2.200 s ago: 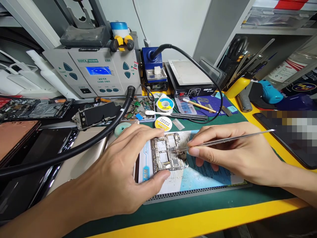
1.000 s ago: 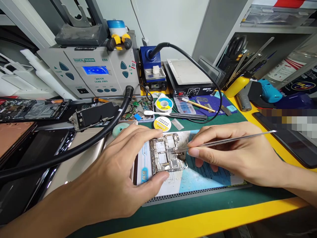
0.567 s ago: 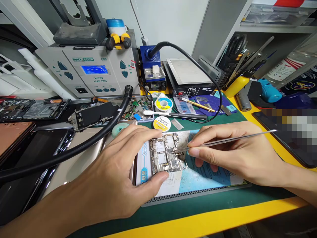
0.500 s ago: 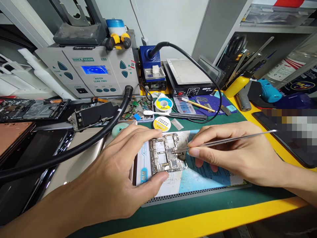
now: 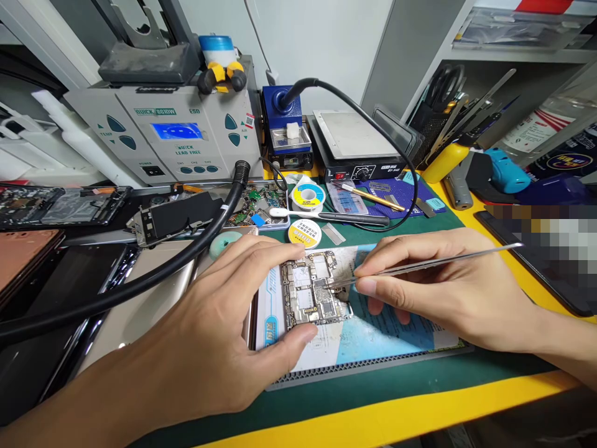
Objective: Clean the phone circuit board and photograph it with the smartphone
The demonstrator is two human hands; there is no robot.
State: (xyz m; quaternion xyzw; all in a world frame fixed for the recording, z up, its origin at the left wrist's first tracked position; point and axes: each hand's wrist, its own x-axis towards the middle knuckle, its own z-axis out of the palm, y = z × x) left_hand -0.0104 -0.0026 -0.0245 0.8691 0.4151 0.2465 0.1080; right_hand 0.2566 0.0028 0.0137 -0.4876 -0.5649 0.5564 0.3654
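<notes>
A phone circuit board (image 5: 298, 298) with rectangular cut-outs lies on a white and light-blue work pad (image 5: 373, 342). My left hand (image 5: 228, 311) steadies it at the left, fingertips by its upper edge and thumb by its lower edge. Between the thumb and fingers of my right hand (image 5: 420, 286) is a pair of metal tweezers (image 5: 433, 262). Their tips meet the board near a silver chip area in its middle. Whether anything tiny sits between the tips I cannot tell.
Behind the pad are a solder wick spool (image 5: 308, 195), a round tin (image 5: 305, 234) and a soldering iron's black handle (image 5: 349, 218). A hot-air station (image 5: 177, 137) stands back left, its thick black hose (image 5: 140, 289) crossing phones. A heating plate (image 5: 359, 137) stands behind.
Almost nothing differs. Both hands, the board and the tweezers keep their places, with only a slight shift of the view.
</notes>
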